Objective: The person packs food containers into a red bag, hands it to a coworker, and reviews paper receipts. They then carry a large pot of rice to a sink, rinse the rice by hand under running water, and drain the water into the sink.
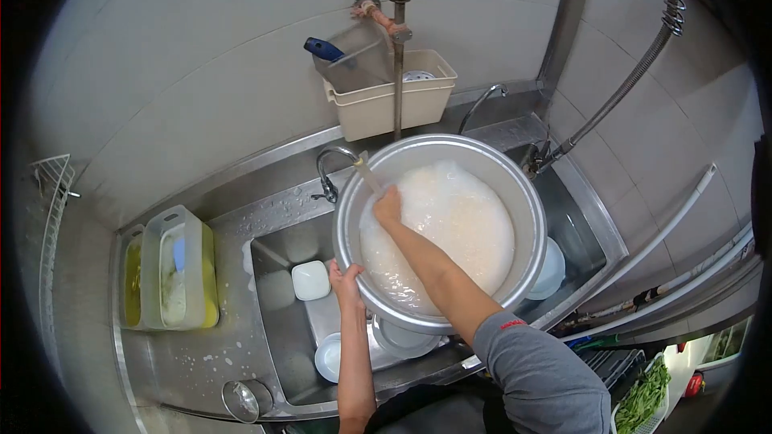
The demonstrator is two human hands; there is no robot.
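A large round metal pot (pixel 527 193) rests over the sink, filled with cloudy, foamy whitish water and pale grains that look like rice. At its left rim, my left hand (pixel 347 283) has its fingers closed on the edge. My right hand (pixel 388 207) reaches inside by the far left wall, closed at the lower end of a short pale hose (pixel 369 174); its fingertips are partly hidden. That hose hangs from the curved faucet (pixel 323 169).
Bowls lie in the sink around the pot, including a square white bowl (pixel 310 280) and a round bowl (pixel 328 358). Yellowish liquid fills plastic containers (pixel 211 273) on the left counter. A metal cup (pixel 241 400) stands at the front edge. Behind are a beige bin (pixel 390 112) and a spring hose (pixel 619 108).
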